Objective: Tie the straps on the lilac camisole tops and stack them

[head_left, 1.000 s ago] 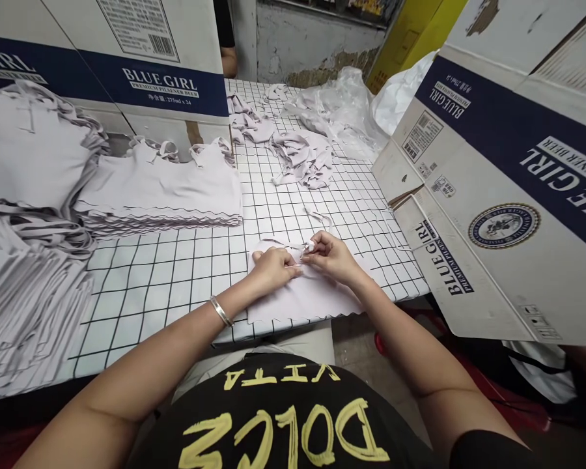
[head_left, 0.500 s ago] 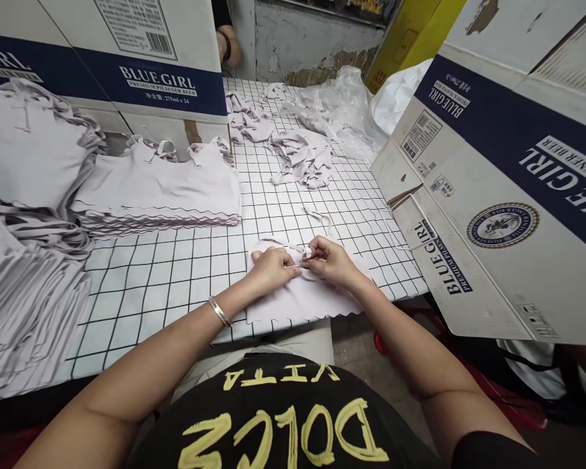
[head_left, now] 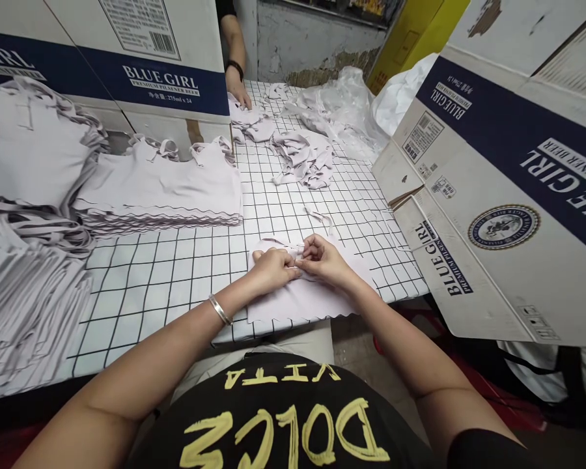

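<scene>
Head view: left hand (head_left: 273, 270) and right hand (head_left: 325, 260) meet over pale top (head_left: 300, 301) lying flat at near edge of table (head_left: 176, 280). Fingertips of both hands pinched shut on its strap (head_left: 286, 245). Work looks midway: neat stack (head_left: 166, 192) at left seems finished, loose heap (head_left: 305, 156) farther back seemingly waiting. Top smooth, lilac-grey, scalloped hem nearest worker. Co-worker's hand (head_left: 239, 88) at far end; box (head_left: 498, 163) leans at right.
</scene>
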Available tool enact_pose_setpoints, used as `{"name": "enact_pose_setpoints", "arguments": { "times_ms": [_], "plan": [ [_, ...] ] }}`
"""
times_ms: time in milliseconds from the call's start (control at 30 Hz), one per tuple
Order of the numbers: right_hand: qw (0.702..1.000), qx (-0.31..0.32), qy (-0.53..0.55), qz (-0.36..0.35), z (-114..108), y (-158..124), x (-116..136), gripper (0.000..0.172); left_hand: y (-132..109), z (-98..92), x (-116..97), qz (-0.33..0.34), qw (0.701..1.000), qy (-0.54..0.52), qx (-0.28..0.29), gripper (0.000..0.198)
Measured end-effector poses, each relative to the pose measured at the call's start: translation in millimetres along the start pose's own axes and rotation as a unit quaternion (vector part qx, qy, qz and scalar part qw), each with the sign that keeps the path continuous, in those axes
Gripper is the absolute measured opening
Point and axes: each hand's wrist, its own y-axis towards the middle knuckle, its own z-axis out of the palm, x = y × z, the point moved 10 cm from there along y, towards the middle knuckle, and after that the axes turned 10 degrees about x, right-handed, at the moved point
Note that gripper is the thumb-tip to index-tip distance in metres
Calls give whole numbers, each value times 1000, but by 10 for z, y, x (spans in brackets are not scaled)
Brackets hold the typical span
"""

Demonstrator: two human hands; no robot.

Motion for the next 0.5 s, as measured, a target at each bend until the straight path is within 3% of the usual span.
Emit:
{"name": "enact_pose_setpoints", "arguments": {
  "times_ms": [167, 300, 333, 400, 467, 500],
  "plan": [
    [993, 5, 116, 15, 40, 230, 69, 45, -84, -105, 26, 21, 991, 91, 94, 34],
    [998, -28, 47, 10, 64, 544, 184, 45, -140, -234, 199, 5, 979, 114, 167, 37],
    [999, -40, -13, 5, 35, 563, 259, 43, -182, -286, 227, 2, 980, 127, 155, 42],
    [981, -92, -173, -10, -133, 432, 467, 36, -335, -463, 247, -1, 983, 177, 49, 48],
    [932, -169, -320, -5, -425, 61, 650, 31, -629, -591, 256, -10, 969, 227, -96, 42],
    [908, -206, -364, 15, -599, -187, 678, 32, -792, -569, 282, -17, 961, 238, -141, 38]
  ]
}}
